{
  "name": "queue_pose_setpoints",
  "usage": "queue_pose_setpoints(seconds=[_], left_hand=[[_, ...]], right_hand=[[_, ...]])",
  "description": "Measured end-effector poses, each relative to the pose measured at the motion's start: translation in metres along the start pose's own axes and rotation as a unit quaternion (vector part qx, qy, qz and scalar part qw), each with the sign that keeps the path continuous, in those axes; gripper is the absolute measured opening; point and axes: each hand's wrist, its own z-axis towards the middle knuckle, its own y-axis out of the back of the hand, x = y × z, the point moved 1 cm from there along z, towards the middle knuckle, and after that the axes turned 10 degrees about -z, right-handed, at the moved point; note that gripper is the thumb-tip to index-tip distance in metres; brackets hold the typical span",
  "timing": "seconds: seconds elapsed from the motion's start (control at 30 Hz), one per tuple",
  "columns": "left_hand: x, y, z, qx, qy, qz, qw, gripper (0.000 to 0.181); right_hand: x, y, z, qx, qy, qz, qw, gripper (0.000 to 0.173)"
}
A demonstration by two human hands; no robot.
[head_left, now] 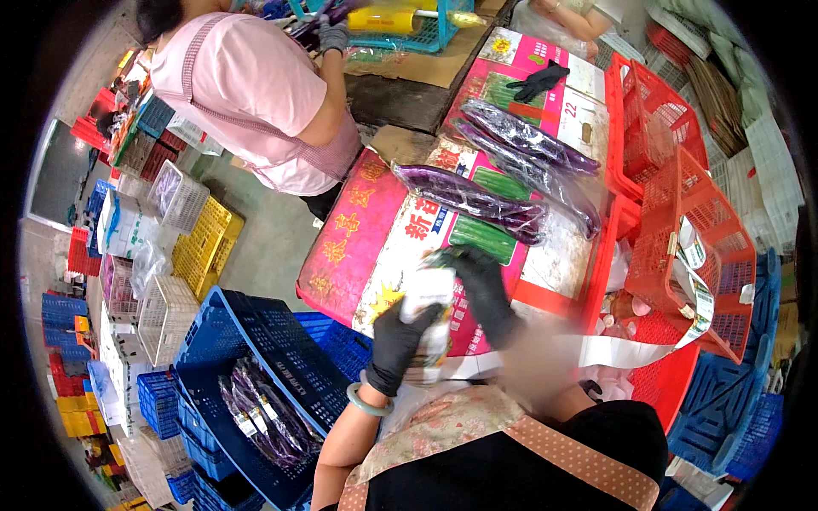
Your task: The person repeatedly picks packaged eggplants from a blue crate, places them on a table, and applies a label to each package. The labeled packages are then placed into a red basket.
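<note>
Both my hands wear black gloves. My left hand (404, 348) grips a strip of printed white labels (429, 287) over the cardboard-covered table, a pale bangle (370, 401) on its wrist. The fingers of my right hand (482, 287) pinch the strip's upper end; motion blurs that spot. A long white tail of the label strip (629, 351) runs off to the right, into an orange-red crate. Just beyond my hands lies a film-wrapped eggplant (473, 198). More wrapped eggplants (530, 140) rest farther back, close to a loose black glove (540, 82).
Left of me, a tilted blue crate (255, 345) holds wrapped eggplants with labels (262, 409). Red crates (664, 121) and an orange-red crate (716, 255) line the right side. A co-worker in pink (249, 96) stands at the upper left, beside a turquoise basket (441, 32).
</note>
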Motion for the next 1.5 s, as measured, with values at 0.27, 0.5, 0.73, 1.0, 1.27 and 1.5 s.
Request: queue_pose_setpoints(seconds=[0.27, 0.5, 0.73, 1.0, 1.27, 1.5], left_hand=[[0.055, 0.006, -0.015, 0.028, 0.179, -0.156, 0.971, 0.023], [0.123, 0.02, -0.005, -0.031, 0.207, -0.23, 0.951, 0.022], [0.121, 0.02, -0.005, -0.06, 0.249, -0.275, 0.927, 0.021], [0.124, 0.02, -0.004, -0.068, 0.259, -0.295, 0.917, 0.021], [0.123, 0.019, -0.006, -0.063, 0.231, -0.277, 0.93, 0.021], [0.138, 0.018, -0.018, -0.092, 0.203, -0.327, 0.918, 0.021]], right_hand=[[0.11, 0.064, 0.08, 0.046, 0.013, -0.081, 0.996, 0.02], [0.1, 0.06, 0.144, 0.255, 0.064, -0.528, 0.807, 0.02], [0.074, 0.055, 0.157, 0.227, 0.065, -0.619, 0.749, 0.024], [0.053, 0.058, 0.145, 0.173, 0.144, -0.613, 0.757, 0.026], [0.02, 0.079, 0.152, 0.006, 0.262, -0.617, 0.742, 0.042], [0.006, 0.099, 0.173, 0.013, 0.181, -0.615, 0.768, 0.032]])
